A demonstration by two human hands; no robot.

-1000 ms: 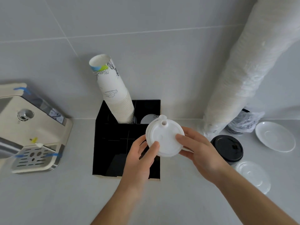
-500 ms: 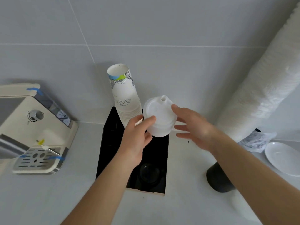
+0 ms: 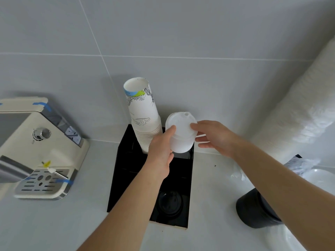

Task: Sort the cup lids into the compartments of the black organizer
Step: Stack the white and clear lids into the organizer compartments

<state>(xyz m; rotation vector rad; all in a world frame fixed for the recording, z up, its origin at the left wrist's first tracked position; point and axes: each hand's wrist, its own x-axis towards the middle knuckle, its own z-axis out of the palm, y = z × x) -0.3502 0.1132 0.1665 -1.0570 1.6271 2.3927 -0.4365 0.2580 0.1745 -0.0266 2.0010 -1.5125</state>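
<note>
Both hands, left hand (image 3: 161, 151) and right hand (image 3: 215, 137), pinch a stack of white plastic spouted lids (image 3: 181, 134) from opposite sides, steadying it above the black organizer's (image 3: 125, 171) rear right compartment.

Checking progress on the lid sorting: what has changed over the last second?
Both hands, left hand and right hand, carried the stack of white plastic spouted lids from the front of the black organizer to its back right compartment. The printed paper cup stack stayed put.

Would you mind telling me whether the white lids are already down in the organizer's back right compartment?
Not yet. Both hands, left hand and right hand, hold the white lid stack tilted above the black organizer.
</note>
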